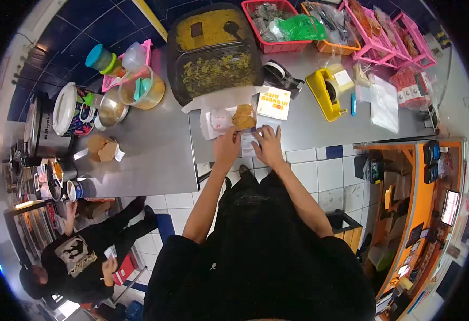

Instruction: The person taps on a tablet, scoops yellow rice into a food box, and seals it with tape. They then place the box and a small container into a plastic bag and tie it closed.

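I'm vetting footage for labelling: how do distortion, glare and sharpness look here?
Head view: strong fisheye curving, dark rim; head view: soft sheen on the steel counter; head view: left hand and right hand fairly sharp, lettering on the white box legible but upside down.

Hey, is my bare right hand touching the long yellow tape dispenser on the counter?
Apart. The head view shows a plain stretch of bare grey metal counter between the right hand and the yellow tape dispenser.

A steel counter (149,150), cooker (55,128) and food tray (172,67) suggest a working kitchen.
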`<act>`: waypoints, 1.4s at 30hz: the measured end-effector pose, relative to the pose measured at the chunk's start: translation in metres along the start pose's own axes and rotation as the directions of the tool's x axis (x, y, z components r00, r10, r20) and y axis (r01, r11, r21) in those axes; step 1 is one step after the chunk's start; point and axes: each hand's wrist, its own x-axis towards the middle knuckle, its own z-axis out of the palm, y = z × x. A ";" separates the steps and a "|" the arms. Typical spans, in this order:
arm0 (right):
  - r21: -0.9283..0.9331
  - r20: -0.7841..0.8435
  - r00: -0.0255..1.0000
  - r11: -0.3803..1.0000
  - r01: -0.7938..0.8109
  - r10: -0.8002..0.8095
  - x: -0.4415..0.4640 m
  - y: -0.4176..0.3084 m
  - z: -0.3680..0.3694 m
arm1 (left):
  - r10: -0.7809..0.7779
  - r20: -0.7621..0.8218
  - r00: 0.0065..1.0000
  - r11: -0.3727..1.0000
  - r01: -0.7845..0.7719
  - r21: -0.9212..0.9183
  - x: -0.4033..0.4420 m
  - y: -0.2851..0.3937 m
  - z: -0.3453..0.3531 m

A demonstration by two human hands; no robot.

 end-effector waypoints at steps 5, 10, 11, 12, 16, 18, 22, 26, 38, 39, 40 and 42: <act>0.089 -0.091 0.996 0.996 -0.009 0.017 -0.018 0.003 0.014 | 0.011 -0.064 0.998 0.990 -0.020 -0.141 -0.019 0.024 -0.015; 0.074 -0.042 0.999 0.997 0.002 0.001 -0.014 -0.005 -0.006 | 0.061 -0.159 0.985 0.962 -0.100 -0.253 -0.046 0.012 0.011; 0.077 -0.039 0.999 0.997 0.000 0.003 -0.015 -0.005 -0.006 | 0.160 -0.101 0.982 0.981 -0.169 -0.092 -0.047 0.005 0.017; 0.082 -0.022 1.000 0.997 0.001 0.000 -0.015 -0.005 -0.007 | 0.247 -0.028 0.969 0.967 -0.244 0.067 -0.048 0.004 0.018; 0.178 -0.054 0.998 0.984 0.016 -0.006 -0.018 0.004 -0.019 | 0.189 0.037 0.981 0.979 -0.191 0.074 -0.049 0.009 0.019; 0.327 -0.045 0.989 0.938 -0.116 0.138 -0.032 0.020 -0.034 | 0.221 -0.037 0.975 0.967 -0.214 0.138 -0.048 0.016 0.016; 0.445 -0.188 0.861 0.822 -0.355 0.473 -0.081 0.079 -0.084 | 0.249 0.021 0.968 0.962 -0.250 0.109 -0.047 0.009 0.022; 0.396 -0.291 0.757 0.794 -0.461 0.585 -0.104 0.162 -0.145 | 0.160 0.012 0.987 0.977 -0.160 0.144 -0.054 -0.001 0.033; 0.168 -0.812 0.548 0.980 -0.110 0.201 0.143 0.540 -0.462 | -0.250 -0.503 0.828 0.914 0.373 0.160 -0.098 0.121 0.088; 0.142 -0.789 0.591 0.986 -0.088 0.167 0.170 0.587 -0.464 | -0.279 -0.570 0.773 0.911 0.401 0.099 -0.112 0.131 0.106; 0.095 -0.764 0.622 0.984 -0.154 0.171 0.196 0.642 -0.459 | -0.207 -0.613 0.762 0.941 0.326 0.088 -0.125 0.138 0.124; 0.195 -0.600 0.712 0.929 -0.314 0.366 0.228 0.706 -0.455 | -0.438 -0.245 0.865 0.868 0.478 0.133 -0.200 0.060 0.166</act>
